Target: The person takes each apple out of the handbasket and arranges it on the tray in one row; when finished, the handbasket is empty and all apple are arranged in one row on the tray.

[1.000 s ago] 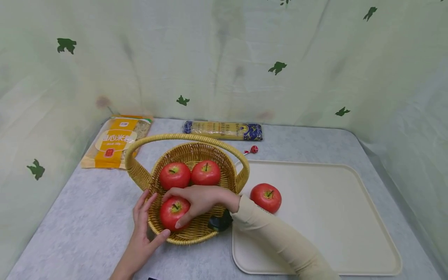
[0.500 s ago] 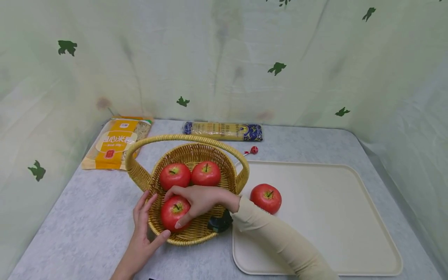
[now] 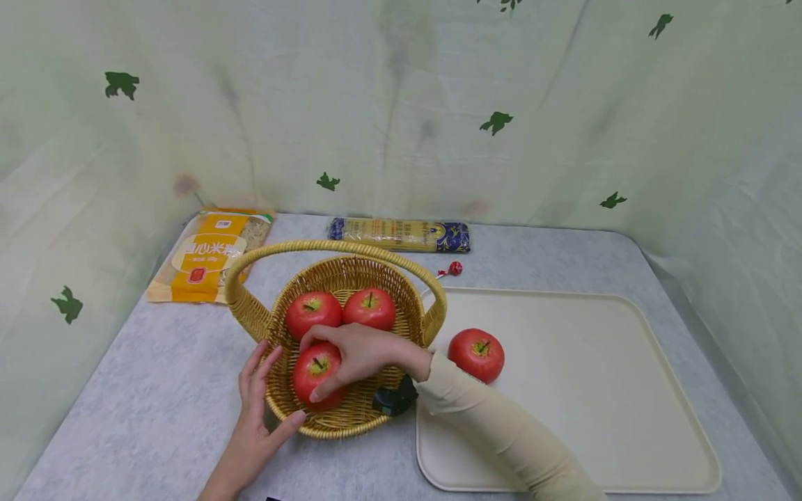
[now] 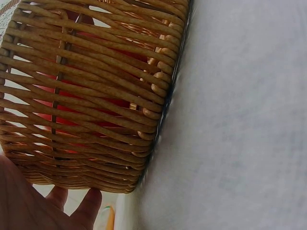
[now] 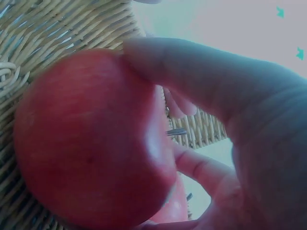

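Note:
A round wicker basket (image 3: 341, 433) with an arched handle stands on the table. Two red apples (image 3: 313, 314) sit side by side at its far side. My right hand (image 3: 363, 353) reaches into the basket and grips a third apple (image 3: 313, 379) between thumb and fingers; in the right wrist view this apple (image 5: 91, 139) fills much of the picture. Whether it touches the basket's bottom I cannot tell. My left hand (image 3: 253, 417) rests against the basket's near left side, fingers spread and fairly straight, thumb by the front rim. The left wrist view shows its fingertips (image 4: 88, 206) at the woven wall.
A cream tray (image 3: 583, 390) lies right of the basket, with one more apple (image 3: 476, 355) at its left side. Behind are a lollipop (image 3: 454, 268), a pack of noodles (image 3: 397, 234) and a yellow food bag (image 3: 209, 257). The handle (image 3: 338, 245) arches over the basket.
My right hand has shifted the gripped apple slightly right and away from me within the basket. My left hand has stayed at the basket's side.

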Tool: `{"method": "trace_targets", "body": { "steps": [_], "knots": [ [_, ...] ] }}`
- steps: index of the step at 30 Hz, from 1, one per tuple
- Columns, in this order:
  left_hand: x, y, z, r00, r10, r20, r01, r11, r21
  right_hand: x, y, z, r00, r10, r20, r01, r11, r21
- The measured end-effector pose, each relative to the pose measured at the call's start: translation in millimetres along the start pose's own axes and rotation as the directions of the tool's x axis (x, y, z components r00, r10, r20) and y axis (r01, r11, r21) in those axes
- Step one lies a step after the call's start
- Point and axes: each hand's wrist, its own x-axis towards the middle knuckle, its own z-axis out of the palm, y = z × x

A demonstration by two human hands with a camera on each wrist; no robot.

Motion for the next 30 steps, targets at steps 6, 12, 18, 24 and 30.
{"method": "trace_targets", "body": {
  "steps": [6, 12, 18, 24, 30],
  "knots": [
    [-0.6, 0.2, 0.1, 1.0, 0.008, 0.0, -0.008, 1.0, -0.002, -2.8, -3, -1, 0.998, -0.004, -0.06, 0.003, 1.0, -0.012],
    [-0.4, -0.7, 0.1, 1.0, 0.017, -0.001, -0.017, 1.0, -0.007, -7.5, -5, -2, 0.995, -0.021, -0.101, 0.025, 0.999, 0.047],
    [-0.1, -1.1, 0.7, 1.0, 0.015, -0.005, -0.015, 1.0, -0.002, -11.9, -6, -5, 0.99, -0.041, -0.138, 0.053, 0.995, 0.089],
    [-0.1, -1.2, 0.7, 1.0, 0.006, -0.007, -0.006, 1.0, -0.002, -16.3, -7, -5, 0.975, -0.092, -0.2, 0.114, 0.988, 0.104],
    [-0.2, -1.6, 0.8, 1.0, 0.019, -0.005, -0.019, 1.0, -0.011, -23.2, -10, -4, 0.955, -0.1, -0.278, 0.138, 0.983, 0.122]
  ]
}}
